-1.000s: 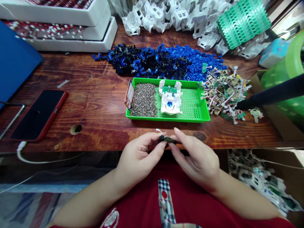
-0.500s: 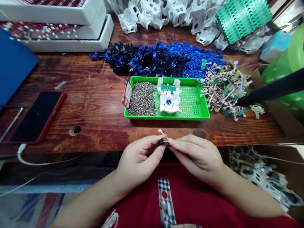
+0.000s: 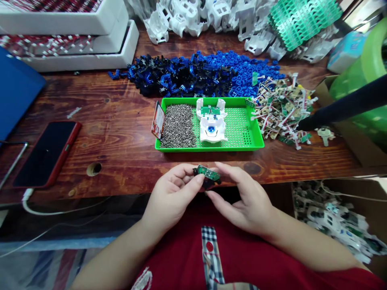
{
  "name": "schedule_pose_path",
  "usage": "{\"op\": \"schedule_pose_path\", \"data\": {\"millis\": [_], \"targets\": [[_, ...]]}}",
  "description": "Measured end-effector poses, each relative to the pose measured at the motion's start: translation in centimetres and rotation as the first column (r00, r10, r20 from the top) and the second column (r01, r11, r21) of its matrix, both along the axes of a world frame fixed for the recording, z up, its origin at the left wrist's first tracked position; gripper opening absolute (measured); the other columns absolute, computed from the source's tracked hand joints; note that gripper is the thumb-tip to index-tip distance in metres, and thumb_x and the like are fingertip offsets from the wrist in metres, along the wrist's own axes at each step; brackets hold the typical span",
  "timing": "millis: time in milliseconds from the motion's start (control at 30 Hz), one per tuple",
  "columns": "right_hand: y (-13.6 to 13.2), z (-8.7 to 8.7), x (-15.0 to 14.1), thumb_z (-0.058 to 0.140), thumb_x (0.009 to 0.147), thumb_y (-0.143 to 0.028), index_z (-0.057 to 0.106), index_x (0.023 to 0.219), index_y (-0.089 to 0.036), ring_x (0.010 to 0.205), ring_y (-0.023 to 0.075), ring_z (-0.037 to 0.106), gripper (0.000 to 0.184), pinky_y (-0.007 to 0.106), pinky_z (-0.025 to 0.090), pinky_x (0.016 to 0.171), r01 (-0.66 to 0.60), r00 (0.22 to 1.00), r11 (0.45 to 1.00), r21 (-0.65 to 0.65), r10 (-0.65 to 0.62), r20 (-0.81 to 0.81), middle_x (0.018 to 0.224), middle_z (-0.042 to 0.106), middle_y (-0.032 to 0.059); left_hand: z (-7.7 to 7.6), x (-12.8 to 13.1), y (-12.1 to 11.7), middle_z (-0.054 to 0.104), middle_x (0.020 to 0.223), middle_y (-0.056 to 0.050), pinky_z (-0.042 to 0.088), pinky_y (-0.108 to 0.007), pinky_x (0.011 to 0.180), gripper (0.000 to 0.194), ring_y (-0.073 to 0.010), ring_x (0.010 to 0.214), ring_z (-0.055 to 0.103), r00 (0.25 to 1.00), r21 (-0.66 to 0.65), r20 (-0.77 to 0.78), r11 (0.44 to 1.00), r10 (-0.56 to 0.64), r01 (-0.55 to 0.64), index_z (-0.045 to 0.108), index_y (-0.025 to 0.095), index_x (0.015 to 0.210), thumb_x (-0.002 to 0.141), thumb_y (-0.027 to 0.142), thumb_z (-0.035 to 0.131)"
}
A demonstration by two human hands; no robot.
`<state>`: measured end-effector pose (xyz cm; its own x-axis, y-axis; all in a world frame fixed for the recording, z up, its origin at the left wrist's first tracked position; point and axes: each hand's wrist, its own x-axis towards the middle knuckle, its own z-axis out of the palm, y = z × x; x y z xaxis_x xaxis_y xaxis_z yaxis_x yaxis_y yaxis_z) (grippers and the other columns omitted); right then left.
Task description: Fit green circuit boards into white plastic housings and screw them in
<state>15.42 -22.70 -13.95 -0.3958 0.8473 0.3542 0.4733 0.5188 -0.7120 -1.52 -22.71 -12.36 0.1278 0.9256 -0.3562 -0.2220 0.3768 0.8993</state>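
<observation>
My left hand [image 3: 172,195] and my right hand [image 3: 244,197] meet at the near table edge, both pinching a small green circuit board with a black part under it [image 3: 208,175]. Beyond them lies a green tray [image 3: 242,146] holding a heap of small metal screws [image 3: 179,125] and a white plastic housing with a blue centre [image 3: 211,125]. A pile of loose circuit boards with wires [image 3: 281,110] lies right of the tray.
Blue and black plastic parts [image 3: 196,74] are heaped behind the tray, with white housings [image 3: 208,16] and green mesh pieces [image 3: 302,20] further back. A red phone [image 3: 45,153] lies at the left. A dark rod [image 3: 344,106] crosses in from the right. White foam boxes [image 3: 75,36] stand far left.
The board has been turned so its green face shows flat on top, and my right fingers have opened out around it. The view has shifted slightly.
</observation>
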Motion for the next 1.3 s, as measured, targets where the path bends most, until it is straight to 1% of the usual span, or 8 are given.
{"op": "schedule_pose_path", "data": {"millis": [167, 300, 500, 700, 900, 1000, 1167, 1300], "targets": [[0.1, 0.3, -0.1, 0.062, 0.076, -0.026, 0.048, 0.115, -0.021, 0.095, 0.0147, 0.058, 0.042, 0.026, 0.051, 0.083, 0.058, 0.996, 0.995, 0.076, -0.063, 0.064, 0.103, 0.061, 0.0048, -0.3, 0.4, -0.1, 0.069, 0.073, 0.004, 0.05, -0.015, 0.066, 0.011, -0.0059, 0.066, 0.063, 0.985, -0.014, 0.158, 0.998, 0.061, -0.06, 0.057, 0.019, 0.085, 0.076, 0.015, 0.063], [0.3, 0.8, -0.2, 0.061, 0.076, -0.028, 0.05, 0.116, -0.018, 0.095, 0.0159, 0.058, 0.042, 0.027, 0.052, 0.081, 0.089, 0.976, 0.981, 0.174, -0.121, 0.182, 0.107, 0.059, 0.0073, 0.0, 0.7, -0.1, 0.068, 0.072, 0.004, 0.049, -0.014, 0.063, 0.014, -0.0056, 0.065, 0.062, 0.994, -0.001, 0.074, 0.996, 0.086, -0.086, 0.053, 0.019, 0.084, 0.075, 0.017, 0.064], [1.6, 2.1, 0.1, 0.06, 0.075, -0.025, 0.051, 0.11, -0.017, 0.09, 0.0142, 0.058, 0.037, 0.025, 0.051, 0.079, -0.009, 0.979, 0.977, 0.212, -0.035, 0.2, 0.101, 0.06, 0.0058, 0.9, 0.6, 0.1, 0.067, 0.082, 0.001, 0.049, -0.017, 0.066, 0.019, -0.0072, 0.069, 0.062, 0.996, 0.028, 0.088, 0.999, 0.033, -0.035, 0.049, 0.02, 0.092, 0.078, 0.018, 0.061], [8.2, 3.6, 1.6, 0.061, 0.074, -0.027, 0.053, 0.106, -0.018, 0.085, 0.0168, 0.056, 0.035, 0.031, 0.049, 0.078, 0.182, 0.969, 0.907, 0.38, -0.23, 0.085, 0.095, 0.058, 0.0059, 1.8, -1.0, 1.0, 0.064, 0.104, -0.003, 0.047, -0.025, 0.08, 0.03, -0.0115, 0.087, 0.061, 0.991, 0.085, 0.005, 0.987, -0.136, 0.136, 0.043, 0.023, 0.111, 0.083, 0.024, 0.055], [14.7, 3.2, 1.3, 0.054, 0.077, -0.034, 0.054, 0.107, -0.017, 0.084, 0.0208, 0.059, 0.034, 0.032, 0.049, 0.063, 0.054, 0.869, 0.857, 0.513, -0.293, 0.398, 0.1, 0.059, 0.0076, 1.2, -1.4, 1.4, 0.056, 0.115, -0.009, 0.044, -0.03, 0.083, 0.036, -0.0145, 0.092, 0.057, 0.96, 0.042, -0.037, 0.959, -0.279, 0.28, 0.042, 0.02, 0.114, 0.081, 0.026, 0.056], [15.2, 2.6, 0.9, 0.054, 0.078, -0.035, 0.054, 0.108, -0.018, 0.083, 0.0205, 0.059, 0.035, 0.032, 0.05, 0.062, -0.001, 0.841, 0.88, 0.474, -0.256, 0.477, 0.102, 0.059, 0.0072, 0.9, -1.2, 1.9, 0.054, 0.12, -0.011, 0.045, -0.031, 0.08, 0.051, -0.0143, 0.089, 0.058, 0.968, 0.005, 0.04, 0.969, -0.248, 0.248, 0.033, 0.021, 0.125, 0.08, 0.026, 0.057], [14.5, 2.2, 1.3, 0.057, 0.076, -0.036, 0.055, 0.107, -0.017, 0.09, 0.0197, 0.058, 0.036, 0.034, 0.05, 0.078, -0.024, 0.899, 0.956, 0.292, -0.107, 0.424, 0.099, 0.06, 0.0065, 1.4, -1.0, 3.9, 0.052, 0.123, -0.016, 0.048, -0.03, 0.066, 0.077, -0.0169, 0.081, 0.063, 0.969, -0.123, 0.136, 0.967, -0.206, 0.223, 0.017, 0.019, 0.137, 0.075, 0.025, 0.063], [13.8, 2.0, 2.0, 0.061, 0.073, -0.036, 0.057, 0.103, -0.019, 0.092, 0.0186, 0.058, 0.034, 0.034, 0.049, 0.083, -0.054, 0.947, 0.995, 0.09, 0.022, 0.321, 0.099, 0.061, 0.0047, 1.4, -0.6, 5.5, 0.056, 0.119, -0.014, 0.049, -0.027, 0.063, 0.057, -0.0171, 0.079, 0.065, 0.931, -0.155, 0.264, 0.942, -0.25, 0.297, 0.037, 0.021, 0.127, 0.075, 0.023, 0.061]]}}
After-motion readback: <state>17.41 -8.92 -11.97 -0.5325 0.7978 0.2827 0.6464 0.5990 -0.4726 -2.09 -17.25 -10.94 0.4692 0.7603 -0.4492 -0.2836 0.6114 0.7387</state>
